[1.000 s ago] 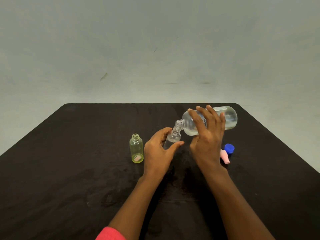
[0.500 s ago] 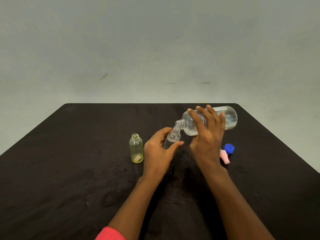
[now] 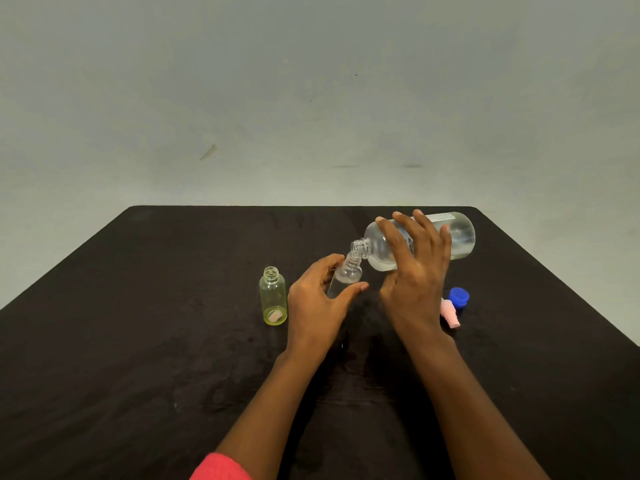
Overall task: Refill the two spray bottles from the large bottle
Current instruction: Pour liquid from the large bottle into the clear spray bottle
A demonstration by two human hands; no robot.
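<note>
Your right hand [image 3: 415, 271] grips the large bottle [image 3: 457, 233] from above, fingers curled over its body, and holds it tipped almost flat above the black table [image 3: 138, 341], neck pointing left and down. Clear liquid sits in its lower side. Its open mouth meets the mouth of the small clear bottle [image 3: 346, 275]. Your left hand [image 3: 318, 299] holds that bottle between thumb and curled fingers, leaning to the right, near the middle of the table. Whether liquid is passing between the 2 mouths cannot be told. The second small bottle, the yellow-green bottle [image 3: 273, 299], stands upright and uncapped just left of your left hand, apart from it; a pink patch shows at its base. A blue cap [image 3: 459, 297] and a pink spray head [image 3: 450, 313] lie touching each other on the table to the right of your right wrist. A red sleeve [image 3: 221, 467] shows at the near edge on your left arm.
</note>
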